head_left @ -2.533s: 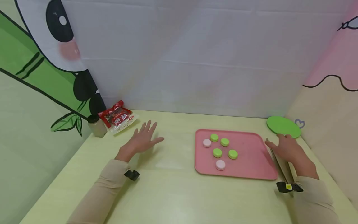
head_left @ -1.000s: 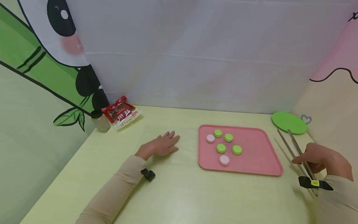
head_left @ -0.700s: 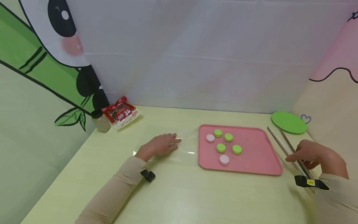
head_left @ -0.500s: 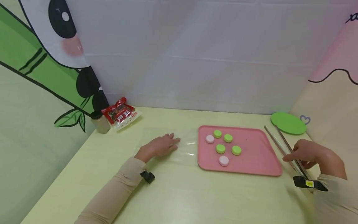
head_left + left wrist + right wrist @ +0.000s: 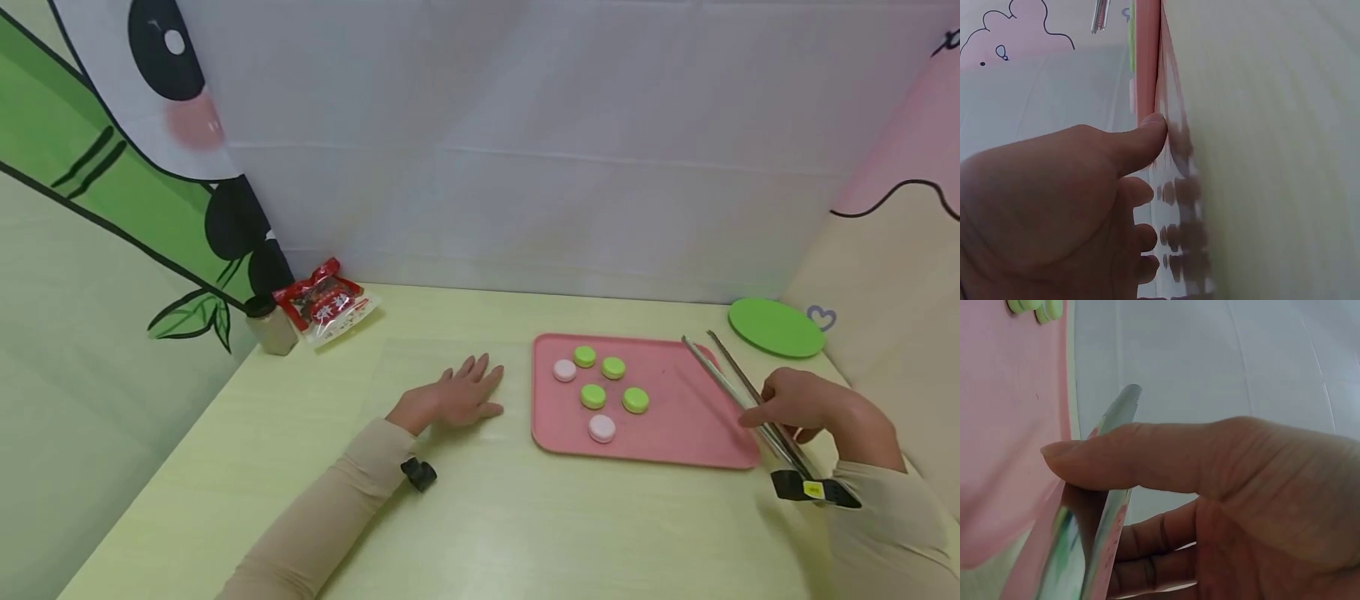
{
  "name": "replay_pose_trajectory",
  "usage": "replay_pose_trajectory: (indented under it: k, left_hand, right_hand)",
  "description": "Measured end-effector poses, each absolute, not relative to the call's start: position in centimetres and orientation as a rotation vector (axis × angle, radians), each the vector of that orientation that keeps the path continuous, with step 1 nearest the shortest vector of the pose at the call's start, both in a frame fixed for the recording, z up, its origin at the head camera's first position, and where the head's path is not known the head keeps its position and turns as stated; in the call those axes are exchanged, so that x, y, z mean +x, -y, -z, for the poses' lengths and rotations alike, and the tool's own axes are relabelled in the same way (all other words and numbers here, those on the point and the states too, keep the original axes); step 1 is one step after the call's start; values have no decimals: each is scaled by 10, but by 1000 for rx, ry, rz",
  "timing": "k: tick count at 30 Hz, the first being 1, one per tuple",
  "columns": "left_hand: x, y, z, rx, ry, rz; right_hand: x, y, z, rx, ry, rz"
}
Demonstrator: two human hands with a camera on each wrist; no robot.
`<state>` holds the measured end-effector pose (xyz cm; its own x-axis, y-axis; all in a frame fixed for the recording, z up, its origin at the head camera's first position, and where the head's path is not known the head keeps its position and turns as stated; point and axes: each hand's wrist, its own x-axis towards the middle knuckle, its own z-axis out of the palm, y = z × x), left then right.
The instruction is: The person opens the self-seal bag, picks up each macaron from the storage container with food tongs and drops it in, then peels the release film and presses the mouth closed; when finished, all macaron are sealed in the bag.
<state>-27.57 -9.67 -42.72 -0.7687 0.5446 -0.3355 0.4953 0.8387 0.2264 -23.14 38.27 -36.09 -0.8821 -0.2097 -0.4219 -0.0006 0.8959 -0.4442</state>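
Note:
My right hand [image 5: 813,408] grips a pair of metal tongs [image 5: 723,375], thumb on one arm and fingers curled on the far side. The tongs' tips spread apart over the right edge of the pink tray [image 5: 675,433]. On the tray lie several green macarons [image 5: 635,400] and two pale pink ones, one being the front macaron [image 5: 602,428]. Left of the tray, my left hand [image 5: 463,396] rests with fingers spread on a clear plastic sheet [image 5: 405,358]. In the left wrist view its fingertips touch the glossy surface. The right wrist view shows the thumb across the tongs [image 5: 1119,415].
A green round plate [image 5: 776,327] sits at the back right corner. A red and white snack packet [image 5: 327,304] leans beside a dark-lidded jar [image 5: 270,327] at the back left. A printed cloth [image 5: 525,167] backs the table.
My right hand picked up the tongs beside the tray and has brought them left over its edge. My left hand moved right onto the clear sheet and has spread its fingers.

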Motion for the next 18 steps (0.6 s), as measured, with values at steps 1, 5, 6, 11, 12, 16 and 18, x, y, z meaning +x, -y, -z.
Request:
replay_pose_trajectory:
  k: [1, 5, 6, 11, 12, 16, 18]
  left_hand:
    - [-275, 96, 428, 760, -2623, -169]
    - [-275, 95, 430, 735, -2615, -139]
    - [-275, 95, 431, 737, -2616, -140]
    - [-275, 95, 432, 768, -2639, -168]
    - [-275, 95, 432, 771, -2645, -184]
    - [-275, 95, 430, 763, -2662, -255]
    - [-275, 96, 432, 752, -2675, -296]
  right_hand:
    - [-232, -382, 362, -152, -2589, 606]
    - [-232, -379, 364, -151, -2582, 610]
    - [-232, -378, 365, -146, -2580, 611]
    - [-232, -375, 366, -134, -2577, 598]
    - [-232, -375, 366, -135, -2578, 594]
    - [-233, -373, 364, -155, -2582, 586]
    - [-234, -372, 365, -163, -2582, 586]
